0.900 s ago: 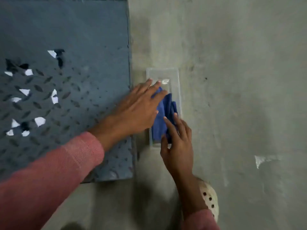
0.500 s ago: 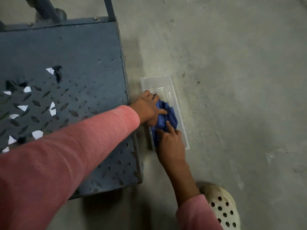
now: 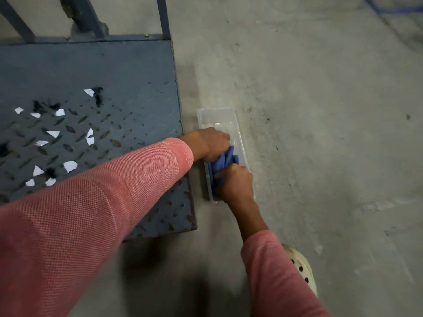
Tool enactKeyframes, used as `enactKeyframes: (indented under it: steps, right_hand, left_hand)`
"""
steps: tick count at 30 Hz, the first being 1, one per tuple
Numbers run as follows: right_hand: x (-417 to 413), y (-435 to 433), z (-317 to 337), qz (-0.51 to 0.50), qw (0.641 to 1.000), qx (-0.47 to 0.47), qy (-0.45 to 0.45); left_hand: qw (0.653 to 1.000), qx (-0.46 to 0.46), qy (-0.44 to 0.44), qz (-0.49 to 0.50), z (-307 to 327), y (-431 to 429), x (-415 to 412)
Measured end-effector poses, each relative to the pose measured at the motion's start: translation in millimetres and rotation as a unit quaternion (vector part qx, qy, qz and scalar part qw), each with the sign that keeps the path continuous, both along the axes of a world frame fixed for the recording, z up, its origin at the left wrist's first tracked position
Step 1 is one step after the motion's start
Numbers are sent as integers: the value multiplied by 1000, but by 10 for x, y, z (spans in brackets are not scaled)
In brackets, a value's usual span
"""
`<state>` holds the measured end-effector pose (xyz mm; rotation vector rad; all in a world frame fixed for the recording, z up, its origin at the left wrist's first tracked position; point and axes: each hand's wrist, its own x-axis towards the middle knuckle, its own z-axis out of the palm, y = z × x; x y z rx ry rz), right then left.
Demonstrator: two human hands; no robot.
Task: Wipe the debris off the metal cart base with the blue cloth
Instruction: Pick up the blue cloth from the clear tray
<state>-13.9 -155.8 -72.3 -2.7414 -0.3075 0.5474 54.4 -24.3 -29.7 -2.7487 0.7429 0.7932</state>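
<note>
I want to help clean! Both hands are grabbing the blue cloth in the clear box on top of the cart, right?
Not quite. The head view shows both hands, left hand and right hand, grabbing the blue cloth in the clear box, but it sits on the floor beside the cart.

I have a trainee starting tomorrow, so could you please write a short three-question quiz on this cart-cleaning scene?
1. True or false: the blue cloth is already wiping the metal cart base.
2. Where is the clear plastic tray? A) on the cart base B) on the concrete floor to the right of the cart C) in the person's lap
3. What debris lies on the cart base?

Key
1. False: both the left hand and the right hand grip the cloth over the tray.
2. B
3. Torn white paper scraps and a few dark bits, on the left part of the plate.
</note>
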Motion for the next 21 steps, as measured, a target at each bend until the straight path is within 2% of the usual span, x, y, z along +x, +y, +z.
enactKeyframes:
  steps: [2, 7, 11, 14, 16, 19, 21]
  right_hand:
    - [-74, -40, 123, -19, 998, 49, -32]
    - [-290, 56, 527, -63, 953, 177, -240]
    - [-349, 249, 903, -55, 920, 240, -305]
    - [-424, 458, 1171, -26, 912, 267, -310]
    - [-560, 588, 1261, -1, 921, 277, -274]
    - [-817, 655, 1164, 34, 951, 244, -186]
    - [-991, 625, 1070, 31, 962, 217, -165]
  left_hand:
    - [999, -28, -21, 0, 167, 37, -15]
    - [981, -149, -126, 4, 645, 364, -56]
    - [957, -193, -213, 32, 1245, 796, -233]
    - [949, -197, -226, 99, 1498, 1160, -505]
    - [940, -215, -222, 144, 1499, 1324, -768]
    - [951, -198, -126, 203, 1283, 1464, -1132]
    - [952, -133, -89, 262, 1085, 1481, -1356]
